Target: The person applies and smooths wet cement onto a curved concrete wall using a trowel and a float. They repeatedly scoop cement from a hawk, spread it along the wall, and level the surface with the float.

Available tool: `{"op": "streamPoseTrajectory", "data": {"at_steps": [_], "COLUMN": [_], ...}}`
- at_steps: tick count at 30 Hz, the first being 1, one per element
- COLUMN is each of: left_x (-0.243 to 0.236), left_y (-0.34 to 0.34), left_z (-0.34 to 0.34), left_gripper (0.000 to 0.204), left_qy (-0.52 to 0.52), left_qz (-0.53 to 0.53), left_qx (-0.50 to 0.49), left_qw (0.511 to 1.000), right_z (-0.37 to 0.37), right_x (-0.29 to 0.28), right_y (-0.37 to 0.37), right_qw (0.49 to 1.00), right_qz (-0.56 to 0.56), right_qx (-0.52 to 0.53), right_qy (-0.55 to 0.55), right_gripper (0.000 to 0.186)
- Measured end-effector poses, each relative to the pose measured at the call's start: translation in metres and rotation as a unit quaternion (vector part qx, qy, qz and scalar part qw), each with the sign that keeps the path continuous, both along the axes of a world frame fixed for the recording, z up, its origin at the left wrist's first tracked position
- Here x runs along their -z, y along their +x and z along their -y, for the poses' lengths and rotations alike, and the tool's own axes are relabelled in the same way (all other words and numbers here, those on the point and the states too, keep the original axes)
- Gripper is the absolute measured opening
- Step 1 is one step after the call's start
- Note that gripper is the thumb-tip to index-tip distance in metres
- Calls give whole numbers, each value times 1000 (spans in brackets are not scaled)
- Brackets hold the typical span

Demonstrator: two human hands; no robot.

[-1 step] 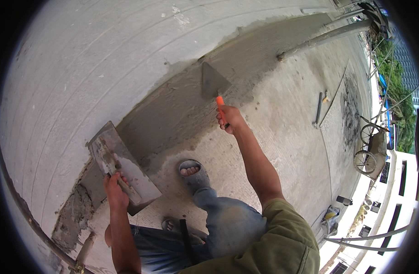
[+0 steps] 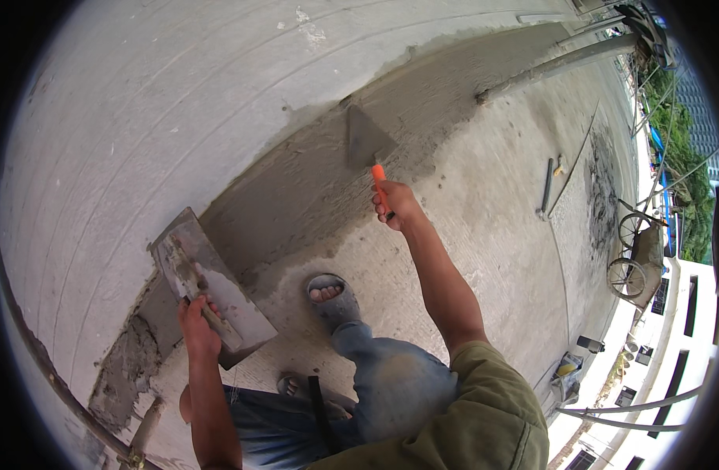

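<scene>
My left hand (image 2: 201,327) is wrapped round the handle of a rectangular plastering float (image 2: 232,301), whose broad grey, mortar-smeared plate slants between the wall and my legs. In my right hand (image 2: 393,205) is a pointed trowel (image 2: 367,139), gripped by its orange handle. The trowel's triangular blade lies against the strip of wet grey mortar (image 2: 285,192) at the foot of the wall. Rougher, lumpy mortar (image 2: 132,352) shows to the left of the float. What lies directly beneath the float is hidden.
The pale wall (image 2: 171,110) rises along the upper left. My sandalled foot (image 2: 332,301) stands on the concrete floor (image 2: 485,227). A slanting pole (image 2: 559,66) meets the ground near the mortar's far end. Farther right are a dark bar (image 2: 546,186) and a wheelbarrow (image 2: 641,262).
</scene>
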State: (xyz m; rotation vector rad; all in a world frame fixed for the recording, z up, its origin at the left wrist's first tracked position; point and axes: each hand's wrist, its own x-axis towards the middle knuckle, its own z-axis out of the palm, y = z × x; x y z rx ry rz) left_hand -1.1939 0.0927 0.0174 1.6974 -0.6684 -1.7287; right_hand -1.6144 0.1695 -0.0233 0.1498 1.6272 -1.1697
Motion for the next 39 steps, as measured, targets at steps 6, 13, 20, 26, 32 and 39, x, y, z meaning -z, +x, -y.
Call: {"op": "streamPoseTrajectory", "data": {"at_steps": [6, 13, 20, 26, 32, 39], "left_x": [0, -3, -2, -5, 0, -1], "left_y": [3, 0, 1, -1, 3, 1], "left_z": [0, -1, -1, -1, 1, 1], "left_gripper": [20, 21, 22, 21, 22, 21], "left_qy": [-7, -8, -6, 10, 3, 8], "left_qz": [-3, -3, -11, 9, -2, 2], "left_qx": [6, 4, 9, -13, 4, -3], "left_qw": [1000, 1000, 1000, 1000, 1000, 1000], "right_z": [-2, -11, 3, -6, -5, -28], "right_x": [-3, -1, 7, 14, 10, 7], "right_y": [-1, 1, -4, -12, -13, -4], "right_qw": [1000, 999, 998, 999, 999, 996], "right_qz": [0, 31, 51, 32, 13, 43], "right_qx": [-7, 21, -2, -3, -35, 33], "right_qy": [6, -37, -22, -12, -7, -70], "right_gripper": [19, 23, 27, 24, 25, 30]}}
